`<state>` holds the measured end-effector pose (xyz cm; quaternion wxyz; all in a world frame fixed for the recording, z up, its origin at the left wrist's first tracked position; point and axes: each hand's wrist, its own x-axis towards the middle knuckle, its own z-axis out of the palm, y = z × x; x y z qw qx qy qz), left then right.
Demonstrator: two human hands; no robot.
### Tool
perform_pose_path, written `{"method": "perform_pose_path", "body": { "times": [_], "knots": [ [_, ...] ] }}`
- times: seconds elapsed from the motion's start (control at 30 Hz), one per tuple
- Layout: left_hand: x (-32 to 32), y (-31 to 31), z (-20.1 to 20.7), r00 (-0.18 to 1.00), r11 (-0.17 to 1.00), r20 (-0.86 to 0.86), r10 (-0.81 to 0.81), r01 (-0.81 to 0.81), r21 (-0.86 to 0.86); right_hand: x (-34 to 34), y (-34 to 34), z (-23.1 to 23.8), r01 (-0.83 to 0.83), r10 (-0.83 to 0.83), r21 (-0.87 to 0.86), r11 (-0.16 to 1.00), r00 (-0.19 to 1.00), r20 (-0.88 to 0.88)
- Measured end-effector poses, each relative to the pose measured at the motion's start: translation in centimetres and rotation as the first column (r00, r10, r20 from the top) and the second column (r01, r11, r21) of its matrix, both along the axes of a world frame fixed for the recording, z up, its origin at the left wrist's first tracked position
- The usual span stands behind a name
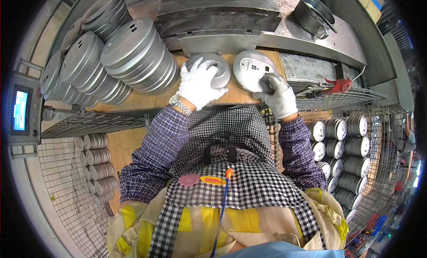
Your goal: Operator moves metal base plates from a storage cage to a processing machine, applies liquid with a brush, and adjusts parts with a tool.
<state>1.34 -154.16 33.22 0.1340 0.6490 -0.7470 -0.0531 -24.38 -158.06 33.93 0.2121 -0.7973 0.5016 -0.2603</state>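
Note:
My left hand [202, 82], in a white glove, lies over a grey round metal plate [223, 73] on the wooden worktop, fingers spread across its face. Its palm hides much of that plate. Beside it, a lighter silver round plate [249, 69] with small square cutouts is tilted up slightly. My gloved right hand [279, 95] pinches this plate's near right edge between thumb and fingers. The two plates are close together, in front of a metal machine block [218, 24].
Tall stacks of similar round plates [138, 53] crowd the worktop's left. A dark metal pot [313, 17] stands at the back right, and a red-handled tool [339, 86] lies on the right ledge. Wire baskets [58, 182] below hold more stacks. A small screen [21, 110] is far left.

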Motion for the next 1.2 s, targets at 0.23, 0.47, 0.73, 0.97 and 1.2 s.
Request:
{"method": "perform_pose_path", "body": {
  "times": [0.23,0.47,0.73,0.97,1.2],
  "knots": [
    [-0.20,0.02,-0.23,0.999,0.983,-0.003,-0.044,0.042,-0.177,-0.17,-0.18,-0.06,0.011,-0.012,-0.020,1.000,1.000,-0.027],
    [-0.12,0.11,0.11,0.998,0.982,-0.003,-0.068,0.067,-0.179,-0.13,-0.14,0.22,0.001,-0.002,-0.041,0.999,1.000,-0.018],
    [-0.23,-0.31,0.04,0.994,0.986,-0.011,-0.113,0.111,-0.125,-0.35,-0.01,0.30,0.032,-0.035,-0.061,0.998,0.998,-0.044],
    [-0.15,-0.41,-0.31,0.995,0.989,-0.019,-0.099,0.096,-0.115,-0.49,-0.08,-0.04,0.022,-0.023,-0.023,0.999,0.999,-0.032],
    [-0.63,-0.55,-0.28,0.993,0.974,0.025,-0.118,0.121,-0.189,-0.50,-0.06,-0.10,0.028,-0.028,-0.036,0.999,1.000,-0.008]
  ]
}}
